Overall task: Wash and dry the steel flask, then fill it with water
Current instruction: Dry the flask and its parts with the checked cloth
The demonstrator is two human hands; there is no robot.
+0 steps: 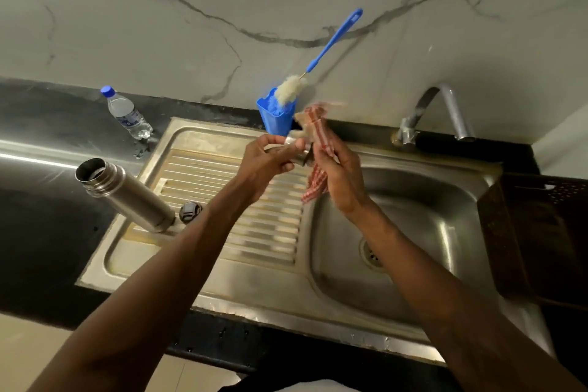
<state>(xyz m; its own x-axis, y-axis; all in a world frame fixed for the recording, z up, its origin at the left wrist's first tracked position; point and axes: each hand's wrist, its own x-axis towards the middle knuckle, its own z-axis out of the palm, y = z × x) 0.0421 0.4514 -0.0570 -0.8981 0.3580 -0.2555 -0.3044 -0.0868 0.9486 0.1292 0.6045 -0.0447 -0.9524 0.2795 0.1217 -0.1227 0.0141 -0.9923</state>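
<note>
The cap [300, 154] is gripped by the left hand [261, 165], the cloth [316, 183] by the right hand [342, 178], the flask [133, 197] stood upright at eight o'clock.

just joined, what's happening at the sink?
A person is drying the flask's steel cap: the left hand holds it, the right hand rubs it with a red checked cloth above the sink. The steel flask stands open on the drainboard, a black stopper beside it. The water bottle sits capped on the counter.
</note>
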